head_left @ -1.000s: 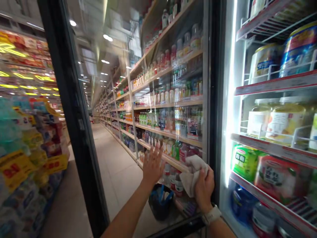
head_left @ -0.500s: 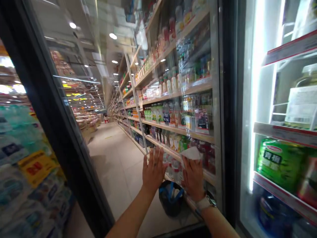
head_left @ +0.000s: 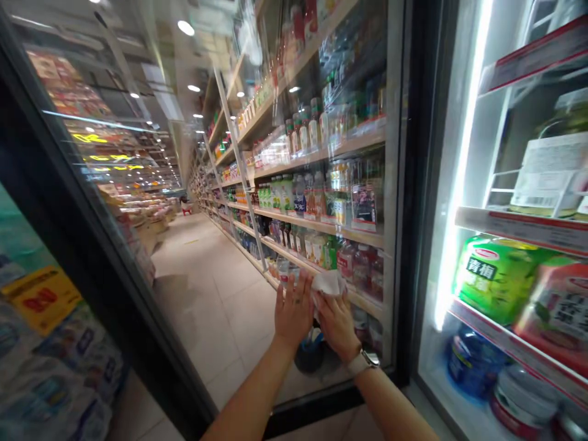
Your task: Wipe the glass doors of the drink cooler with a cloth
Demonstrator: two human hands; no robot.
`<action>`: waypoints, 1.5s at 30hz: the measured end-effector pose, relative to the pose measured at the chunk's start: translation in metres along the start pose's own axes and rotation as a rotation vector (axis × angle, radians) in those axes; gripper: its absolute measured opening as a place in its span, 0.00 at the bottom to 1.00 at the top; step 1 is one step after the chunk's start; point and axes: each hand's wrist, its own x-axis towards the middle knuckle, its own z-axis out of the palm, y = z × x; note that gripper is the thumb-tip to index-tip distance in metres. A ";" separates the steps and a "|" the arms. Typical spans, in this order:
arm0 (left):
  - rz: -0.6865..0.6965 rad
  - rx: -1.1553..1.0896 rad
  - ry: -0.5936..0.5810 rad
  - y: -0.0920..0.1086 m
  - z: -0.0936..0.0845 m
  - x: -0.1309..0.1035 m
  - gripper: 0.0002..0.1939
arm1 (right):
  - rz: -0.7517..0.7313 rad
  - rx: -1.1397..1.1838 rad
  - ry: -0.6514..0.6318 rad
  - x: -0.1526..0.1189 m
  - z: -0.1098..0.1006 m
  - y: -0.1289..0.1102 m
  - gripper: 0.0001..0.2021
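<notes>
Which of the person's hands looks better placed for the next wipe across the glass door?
Probably the right hand: its fingers lie over the white cloth, in front of the glass door. The left hand is beside it, fingers extended, with no cloth visible of its own.

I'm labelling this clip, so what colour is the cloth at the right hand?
White; the cloth shows best in the head view.
</notes>
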 end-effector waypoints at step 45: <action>0.016 0.057 0.020 0.003 -0.006 0.000 0.28 | 0.231 0.013 0.183 0.001 -0.009 0.033 0.27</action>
